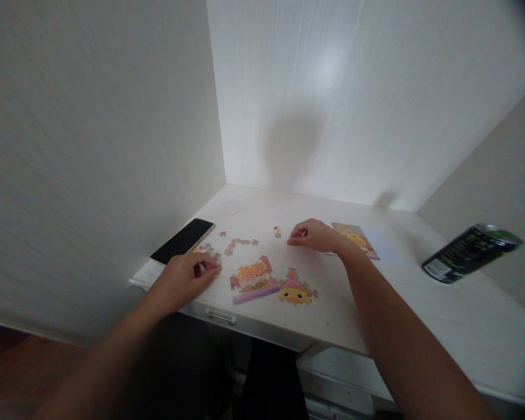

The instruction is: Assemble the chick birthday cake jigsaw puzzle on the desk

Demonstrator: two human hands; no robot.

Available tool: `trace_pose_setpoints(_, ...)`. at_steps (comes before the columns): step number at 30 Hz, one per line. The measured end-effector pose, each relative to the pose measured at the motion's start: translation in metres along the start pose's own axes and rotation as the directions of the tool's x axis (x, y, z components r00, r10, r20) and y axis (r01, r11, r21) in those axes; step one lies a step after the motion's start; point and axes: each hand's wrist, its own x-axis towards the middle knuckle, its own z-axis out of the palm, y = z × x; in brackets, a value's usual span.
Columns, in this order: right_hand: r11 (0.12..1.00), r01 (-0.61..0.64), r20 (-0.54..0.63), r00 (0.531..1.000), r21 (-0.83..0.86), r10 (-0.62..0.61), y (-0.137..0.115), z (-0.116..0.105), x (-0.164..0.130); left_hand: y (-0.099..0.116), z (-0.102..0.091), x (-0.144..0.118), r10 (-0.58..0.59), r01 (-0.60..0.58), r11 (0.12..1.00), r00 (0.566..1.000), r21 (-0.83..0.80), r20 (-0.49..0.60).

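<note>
On the white desk, my left hand (188, 280) is closed in a pinch, with the edge of a small puzzle piece (219, 268) showing at its fingertips. Loose puzzle pieces (206, 249) lie just behind it, partly covered by the hand. My right hand (314, 234) hovers low over the desk, thumb and fingers pinched together; what they hold, if anything, is hidden. Left of it lie a couple of joined pieces (277, 232). Between my hands are an orange-and-purple joined section (254, 279), a yellow-faced section with a pink hat (295, 289) and a thin curved strip of pieces (241, 241).
A black phone (182, 240) lies at the desk's left edge. Behind my right forearm rests a picture card (359, 238) with a yellow character, beside a pale sheet (380, 242). A dark can (468, 254) stands at the right. White walls enclose the desk (271, 204); a drawer handle (220, 316) projects at the front.
</note>
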Motion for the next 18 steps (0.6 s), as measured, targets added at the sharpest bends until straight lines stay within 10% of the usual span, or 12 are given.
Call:
trace_pose_setpoints(5,0.996,0.083,0.344,0.937,-0.037,-0.065,-0.024,0.0,-0.017,-0.001,0.002,-0.001,0.061,-0.057,0.993,0.998,0.1,-0.034)
trace_pose_setpoints(9,0.984,0.143,0.341,0.935,-0.109,-0.098,-0.038,0.006,-0.022,0.034,0.016,-0.013,0.189,-0.163,0.971,0.972,0.178,-0.139)
trace_pose_setpoints(18,0.985,0.0,0.184,0.982,-0.172,0.032,-0.009,0.003,-0.055,0.087,0.054,-0.006,0.39,-0.402,0.904,0.915,0.145,0.102)
